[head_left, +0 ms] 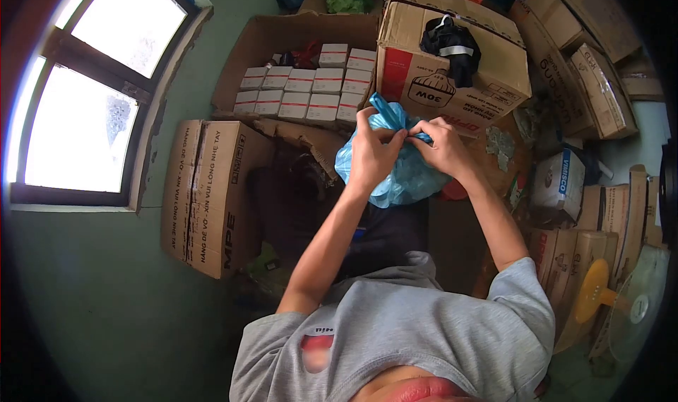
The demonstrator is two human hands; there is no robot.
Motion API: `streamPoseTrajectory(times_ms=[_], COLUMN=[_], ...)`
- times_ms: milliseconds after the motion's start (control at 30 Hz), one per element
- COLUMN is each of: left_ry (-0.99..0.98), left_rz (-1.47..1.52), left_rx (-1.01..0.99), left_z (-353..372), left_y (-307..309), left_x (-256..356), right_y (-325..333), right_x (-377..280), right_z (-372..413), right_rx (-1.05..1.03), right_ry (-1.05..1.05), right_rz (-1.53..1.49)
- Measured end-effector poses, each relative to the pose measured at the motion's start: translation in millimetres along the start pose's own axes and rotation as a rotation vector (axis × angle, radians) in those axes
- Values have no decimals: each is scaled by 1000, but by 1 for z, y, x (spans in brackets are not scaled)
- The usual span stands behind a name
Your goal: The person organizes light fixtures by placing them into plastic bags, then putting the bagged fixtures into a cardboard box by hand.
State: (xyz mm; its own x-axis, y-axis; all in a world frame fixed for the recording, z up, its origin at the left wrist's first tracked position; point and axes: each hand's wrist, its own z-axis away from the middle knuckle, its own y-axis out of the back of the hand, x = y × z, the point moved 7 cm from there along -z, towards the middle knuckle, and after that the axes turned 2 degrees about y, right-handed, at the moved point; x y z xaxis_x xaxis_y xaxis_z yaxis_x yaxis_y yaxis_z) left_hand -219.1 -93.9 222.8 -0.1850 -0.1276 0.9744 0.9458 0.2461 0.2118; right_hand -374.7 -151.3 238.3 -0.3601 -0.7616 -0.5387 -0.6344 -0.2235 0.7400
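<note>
A bulging blue plastic bag (399, 183) is in front of my body, its twisted top (381, 107) sticking up between my fingers. My left hand (376, 148) pinches the gathered neck of the bag from the left. Close against it, my right hand (441, 145) grips the same neck between thumb and fingers. The two thumbs nearly meet. What the bag holds cannot be made out through the plastic.
Behind the bag, an open carton (244, 49) holds rows of small white boxes (293, 104). A large carton (487, 56) with a black item (459, 59) on it stands right of that. Another carton (212, 197) is at left. More cartons and a fan (597, 292) line the right.
</note>
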Motion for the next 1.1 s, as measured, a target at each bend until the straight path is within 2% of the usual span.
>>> streamPoseTrajectory(times_ms=[67, 100, 133, 167, 200, 233, 300, 333, 367, 400, 433, 467, 533, 567, 667, 700, 767, 933, 1100], left_ry=[-258, -268, -293, -462, -621, -760, -886, -955, -955, -912, -867, -873, -644, -736, -764, -765, -700, -595, -613], left_rz=[10, 10, 44, -166, -377, -437, -625, -681, -681, -697, -709, -709, -600, -506, -504, -502, -362, -316, -328], left_rx=[406, 472, 555, 496, 431, 294, 111, 35, 33, -144, -319, -316, -525, -503, -458, -453, -344, -270, -269], left_z=[19, 22, 27, 29, 32, 32, 30, 25, 14, -2, -12, -21, -37, -37, -42, -41, -40, -23, -23], left_y=[21, 34, 46, 50, 49, 42, 24, 15, 16, 8, 1, 4, 3, 4, -3, -6, -3, 0, 8], left_x=[21, 20, 24, 38, 49, 66, 83, 87, 78, 57, 47, 44, 32, 37, 34, 30, 23, 13, 14], right_y=[1, 6, 9, 7, 4, 2, -2, -5, -8, -9, -16, -15, -16, -17, -17, -17, -21, -30, -22], right_x=[4, 1, 5, 9, 11, 12, 10, 11, 12, 14, 23, 26, 27, 30, 33, 36, 39, 48, 30], right_z=[2, 0, 1, 6, 9, 8, 2, 3, 3, 2, 5, 4, 4, 5, 3, 4, 6, 15, 13], right_rx=[23, 31, -24, -88, -99, -100, -59, -59, -53, -47, -170, -167, -137, -134, -133, -112, -97, 33, 83], right_ry=[-125, -122, -243, -368, -371, -322, -163, -165, -190, -214, -341, -338, -250, -251, -229, -294, -350, -507, -425], right_rz=[-50, -49, -130, -214, -220, -215, -209, -211, -276, -339, -373, -368, -487, -483, -532, -573, -612, -651, -499])
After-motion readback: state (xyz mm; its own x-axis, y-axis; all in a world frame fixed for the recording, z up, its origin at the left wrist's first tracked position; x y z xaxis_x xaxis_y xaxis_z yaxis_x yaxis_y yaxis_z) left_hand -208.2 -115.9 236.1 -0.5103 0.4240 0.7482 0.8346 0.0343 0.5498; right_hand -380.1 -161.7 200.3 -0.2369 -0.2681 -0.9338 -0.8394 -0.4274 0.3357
